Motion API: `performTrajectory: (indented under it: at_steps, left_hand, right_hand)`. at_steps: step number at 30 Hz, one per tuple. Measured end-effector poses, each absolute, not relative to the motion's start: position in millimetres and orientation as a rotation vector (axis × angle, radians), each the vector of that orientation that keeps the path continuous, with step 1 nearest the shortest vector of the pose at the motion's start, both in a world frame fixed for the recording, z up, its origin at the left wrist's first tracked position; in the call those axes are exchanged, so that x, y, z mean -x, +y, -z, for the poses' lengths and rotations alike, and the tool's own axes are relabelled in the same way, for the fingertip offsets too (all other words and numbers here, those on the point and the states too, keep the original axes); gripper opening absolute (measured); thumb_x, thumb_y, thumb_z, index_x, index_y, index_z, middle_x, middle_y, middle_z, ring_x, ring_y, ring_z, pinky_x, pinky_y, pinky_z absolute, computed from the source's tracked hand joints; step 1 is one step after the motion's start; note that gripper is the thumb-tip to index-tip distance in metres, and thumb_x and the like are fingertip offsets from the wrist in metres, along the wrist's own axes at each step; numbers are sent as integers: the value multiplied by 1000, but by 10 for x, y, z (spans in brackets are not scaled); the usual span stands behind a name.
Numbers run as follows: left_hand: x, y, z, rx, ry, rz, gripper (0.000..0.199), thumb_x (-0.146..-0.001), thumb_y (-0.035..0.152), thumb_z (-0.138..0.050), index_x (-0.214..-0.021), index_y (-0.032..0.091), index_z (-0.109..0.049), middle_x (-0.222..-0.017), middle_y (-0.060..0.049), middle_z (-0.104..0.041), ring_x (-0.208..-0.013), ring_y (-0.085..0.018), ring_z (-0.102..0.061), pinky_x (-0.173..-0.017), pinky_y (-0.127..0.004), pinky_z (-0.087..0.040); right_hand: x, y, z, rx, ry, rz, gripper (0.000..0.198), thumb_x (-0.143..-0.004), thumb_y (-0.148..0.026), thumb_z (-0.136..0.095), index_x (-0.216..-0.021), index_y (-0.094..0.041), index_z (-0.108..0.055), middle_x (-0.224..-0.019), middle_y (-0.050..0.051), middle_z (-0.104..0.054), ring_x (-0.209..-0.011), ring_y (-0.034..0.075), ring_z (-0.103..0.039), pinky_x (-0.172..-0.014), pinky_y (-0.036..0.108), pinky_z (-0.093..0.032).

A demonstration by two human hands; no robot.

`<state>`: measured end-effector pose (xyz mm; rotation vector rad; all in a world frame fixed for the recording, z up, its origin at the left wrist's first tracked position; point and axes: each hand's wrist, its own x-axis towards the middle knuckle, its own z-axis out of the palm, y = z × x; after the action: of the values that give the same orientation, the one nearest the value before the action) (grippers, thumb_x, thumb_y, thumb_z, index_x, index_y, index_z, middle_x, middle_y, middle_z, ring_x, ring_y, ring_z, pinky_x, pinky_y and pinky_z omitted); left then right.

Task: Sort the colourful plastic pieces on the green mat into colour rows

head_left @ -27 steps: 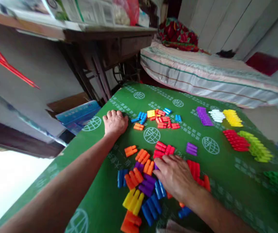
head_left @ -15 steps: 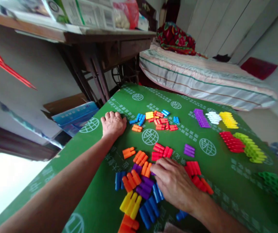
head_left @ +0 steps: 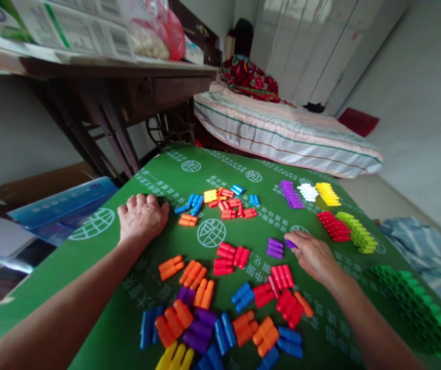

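Observation:
My right hand [head_left: 312, 254] pinches a small purple toy block [head_left: 290, 243] between thumb and fingertips. Just left of it, close by, lies another purple block [head_left: 275, 247]. My left hand [head_left: 141, 218] rests palm down on the green board with its fingers curled under and nothing visible in it. Between my arms are scattered orange blocks [head_left: 193, 274], red blocks [head_left: 282, 276] and blue blocks [head_left: 243, 296]. A larger purple block [head_left: 199, 330] lies among them, and a yellow block [head_left: 175, 357] is cut off at the bottom edge.
The green board [head_left: 128, 293] carries a far group of small orange blocks [head_left: 230, 204]. Joined rows stand at right: purple [head_left: 291, 194], white [head_left: 307, 192], yellow [head_left: 327, 194], red [head_left: 333, 226], lime [head_left: 357, 233] and green [head_left: 416, 308]. Beyond are a wooden desk [head_left: 181, 87] and a bed [head_left: 282, 128].
My right hand has moved from the near pile to the far right, beside the single purple block, carrying a purple block. My left hand stays resting. The camera view has turned rightward.

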<state>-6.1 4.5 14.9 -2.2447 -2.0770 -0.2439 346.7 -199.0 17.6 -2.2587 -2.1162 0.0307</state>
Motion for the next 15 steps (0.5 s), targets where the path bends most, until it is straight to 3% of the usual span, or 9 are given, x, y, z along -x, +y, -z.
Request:
performTrajectory:
  at_steps: [5,11,15]
  left_hand:
    - [64,82,-147,2241,-2090,215,64,-85,51,-19,-115,6,-52,-125,-24,-50,-124,-40,-40,-99,-54,-36]
    - [102,144,-115,2212,-2084,164,68,-84,55,-13,-115,9,-53,-126,-22,-50,-123,-39,-40,-99,-53,-36]
    - [118,156,-113,2205,-2069,138,69,-84,56,-10,-114,11,-53,-125,-21,-51,-122,-38,-41,-99,-51,-37]
  right_hand:
    - [-3406,-2052,-159,2420,-1764,33,37,-88,-29,-57,-124,-24,-60,-116,7,-68,-100,21,-65,-83,30,-50]
    - [-3351,-1973,-126,2413,-1717,-8,18,-84,-23,-57,-97,-26,-70,-100,4,-71,-93,20,-67,-78,29,-50]
    - [-3717,-1646,-107,2222,-1512,-37,19,-82,-30,-60,-97,-25,-71,-96,3,-73,-84,18,-68,-75,29,-51]
